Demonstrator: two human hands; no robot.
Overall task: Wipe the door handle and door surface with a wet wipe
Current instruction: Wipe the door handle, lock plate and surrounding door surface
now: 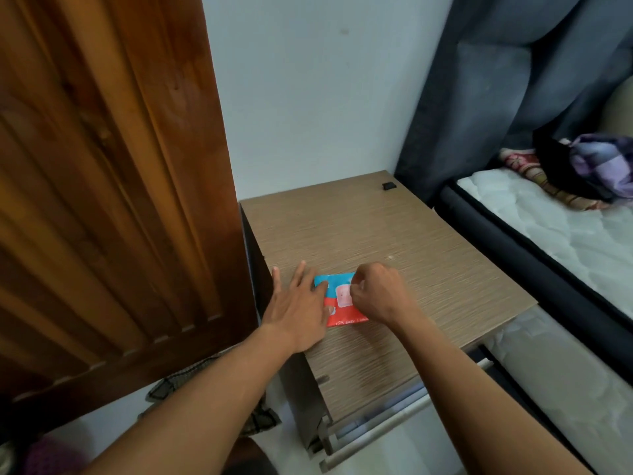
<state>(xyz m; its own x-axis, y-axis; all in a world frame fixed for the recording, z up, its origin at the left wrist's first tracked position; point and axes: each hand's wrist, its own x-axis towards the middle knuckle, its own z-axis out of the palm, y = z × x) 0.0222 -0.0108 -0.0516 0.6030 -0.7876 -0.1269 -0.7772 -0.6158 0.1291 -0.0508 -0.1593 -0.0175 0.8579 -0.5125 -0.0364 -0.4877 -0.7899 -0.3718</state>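
A blue and red pack of wet wipes (337, 286) lies flat on the wood-grain top of a bedside cabinet (376, 228). My left hand (298, 303) lies on the pack's left end with its fingers straight and spread. My right hand (378, 293) hovers over the pack's right side, fingers curled, fingertips pinching at the pale flap on top. The brown panelled wooden door (102, 183) stands open at the left, its edge close to the cabinet. The door handle is out of view.
A white wall rises behind the cabinet. A dark curtain (496, 80) hangs at the right, above a bed with a white mattress (565, 241) and crumpled clothes (589, 166). A small black object (388, 185) sits at the cabinet's back corner. Patterned cloth (171, 385) lies on the floor.
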